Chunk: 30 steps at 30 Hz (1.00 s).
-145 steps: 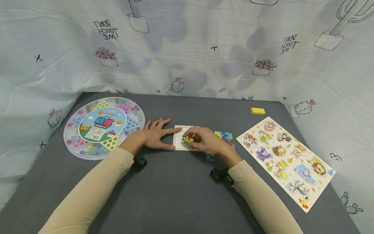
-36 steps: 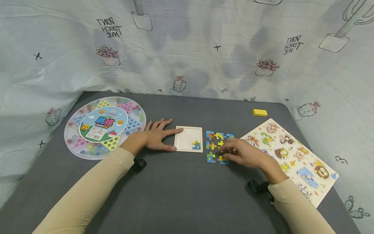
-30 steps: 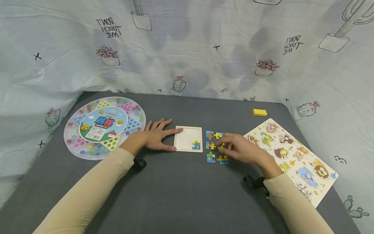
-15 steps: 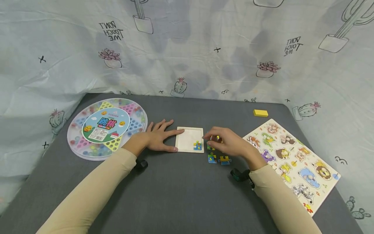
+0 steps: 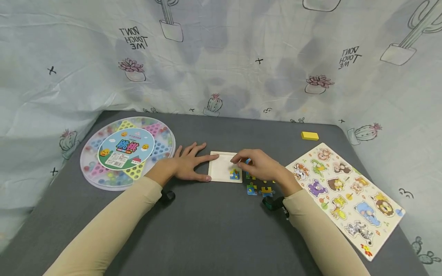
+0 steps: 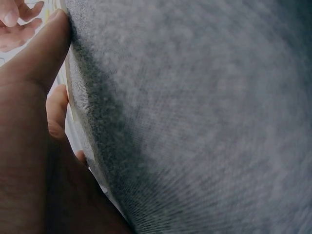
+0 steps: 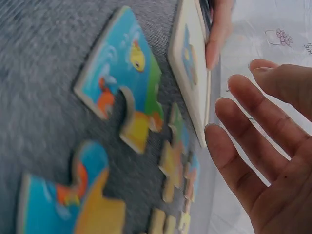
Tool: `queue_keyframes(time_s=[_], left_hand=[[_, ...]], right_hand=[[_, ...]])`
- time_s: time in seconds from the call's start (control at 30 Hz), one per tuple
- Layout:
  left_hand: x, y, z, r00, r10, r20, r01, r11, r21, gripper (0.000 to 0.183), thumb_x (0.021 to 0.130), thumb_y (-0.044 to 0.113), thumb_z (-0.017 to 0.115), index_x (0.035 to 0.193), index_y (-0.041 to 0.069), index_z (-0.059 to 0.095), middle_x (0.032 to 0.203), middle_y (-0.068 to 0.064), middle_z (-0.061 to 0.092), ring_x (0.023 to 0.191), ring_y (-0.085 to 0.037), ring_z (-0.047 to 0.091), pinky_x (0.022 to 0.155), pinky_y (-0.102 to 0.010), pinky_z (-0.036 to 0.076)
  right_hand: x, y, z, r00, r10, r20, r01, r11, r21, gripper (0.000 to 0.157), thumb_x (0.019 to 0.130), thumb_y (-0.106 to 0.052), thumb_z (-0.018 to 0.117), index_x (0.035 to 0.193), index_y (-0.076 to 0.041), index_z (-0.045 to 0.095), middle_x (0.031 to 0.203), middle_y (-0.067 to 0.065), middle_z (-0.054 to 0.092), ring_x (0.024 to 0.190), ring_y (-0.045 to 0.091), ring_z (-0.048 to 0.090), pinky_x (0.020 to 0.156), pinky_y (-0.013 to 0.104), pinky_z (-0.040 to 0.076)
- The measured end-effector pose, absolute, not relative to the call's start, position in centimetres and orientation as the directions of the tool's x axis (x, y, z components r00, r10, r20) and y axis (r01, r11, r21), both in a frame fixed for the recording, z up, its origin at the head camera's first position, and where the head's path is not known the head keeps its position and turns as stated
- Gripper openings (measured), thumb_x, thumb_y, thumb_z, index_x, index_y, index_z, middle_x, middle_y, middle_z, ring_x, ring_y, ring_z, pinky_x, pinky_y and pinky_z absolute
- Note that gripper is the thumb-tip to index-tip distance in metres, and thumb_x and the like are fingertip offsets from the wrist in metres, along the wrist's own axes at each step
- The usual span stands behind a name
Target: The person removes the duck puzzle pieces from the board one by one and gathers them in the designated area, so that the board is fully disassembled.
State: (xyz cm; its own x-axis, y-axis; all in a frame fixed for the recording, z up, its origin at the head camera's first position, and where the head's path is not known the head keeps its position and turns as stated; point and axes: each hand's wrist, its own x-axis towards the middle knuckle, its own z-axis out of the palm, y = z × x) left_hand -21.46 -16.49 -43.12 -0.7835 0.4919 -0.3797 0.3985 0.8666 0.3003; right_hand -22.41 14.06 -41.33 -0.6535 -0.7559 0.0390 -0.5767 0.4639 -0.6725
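My left hand [image 5: 187, 165] lies spread on the grey table, its index fingertip at the upper left corner of a small square wooden puzzle tray [image 5: 219, 172] and its thumb at the lower left. In the tray's lower right corner sits one blue and yellow jigsaw piece [image 5: 235, 174]. Over the tray's right side hovers my right hand [image 5: 259, 165], fingers loosely bent. The right wrist view shows no piece between its fingers [image 7: 243, 156]. Beneath and beside that hand lie several loose jigsaw pieces [image 7: 141, 73], partly hidden in the head view.
A round Chinese checkers box [image 5: 162, 147] stands left of my left hand. On the right lies a large animal puzzle board [image 5: 352, 199], near my right forearm. A yellow block [image 5: 309, 136] is at the back right, and a patterned cloth [image 5: 235, 69] hangs behind the table.
A piece seen in my right fingers earliest now sits in the tray's corner. The right hand went to the loose pieces, then moved left over the tray. My left hand stays at the tray's edge.
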Motion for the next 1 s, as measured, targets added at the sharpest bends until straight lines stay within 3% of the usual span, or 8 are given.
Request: queue_keyframes(time_s=[0.23,0.67,1.0], left_hand=[[-22.3,-16.4,-43.7,-0.788,0.493,-0.368,0.388,0.863,0.325,0.086,0.087,0.082,0.054,0.160,0.055,0.018,0.174,0.000,-0.009,0.158,-0.036,-0.014,0.118,-0.071,-0.009],[-22.0,-16.6,-43.3,-0.779,0.508,-0.368,0.400,0.854,0.334,0.086,0.088,0.081,0.055,0.161,0.052,0.020,0.174,-0.003,-0.007,0.158,-0.038,-0.012,0.117,-0.073,-0.007],[-21.7,-16.6,-43.2,-0.777,0.505,-0.377,0.409,0.859,0.307,0.085,0.089,0.080,0.054,0.161,0.053,0.017,0.174,-0.003,-0.007,0.158,-0.039,-0.010,0.117,-0.074,-0.005]], right_hand=[[-23.0,13.6,-41.7,-0.654,-0.753,0.072,-0.595,0.453,-0.664,0.024,0.104,-0.008,0.059,0.125,-0.004,0.070,0.119,0.010,0.072,0.102,0.022,0.068,0.086,0.040,0.055],[-23.0,13.0,-41.9,-0.661,-0.750,-0.019,-0.553,0.504,-0.664,0.025,0.105,-0.011,0.059,0.126,-0.008,0.071,0.123,0.007,0.072,0.108,0.024,0.069,0.089,0.040,0.056],[-22.7,12.4,-41.9,-0.623,-0.779,-0.064,-0.574,0.511,-0.640,0.024,0.103,-0.012,0.063,0.126,-0.009,0.071,0.116,0.005,0.072,0.088,0.017,0.068,0.080,0.035,0.055]])
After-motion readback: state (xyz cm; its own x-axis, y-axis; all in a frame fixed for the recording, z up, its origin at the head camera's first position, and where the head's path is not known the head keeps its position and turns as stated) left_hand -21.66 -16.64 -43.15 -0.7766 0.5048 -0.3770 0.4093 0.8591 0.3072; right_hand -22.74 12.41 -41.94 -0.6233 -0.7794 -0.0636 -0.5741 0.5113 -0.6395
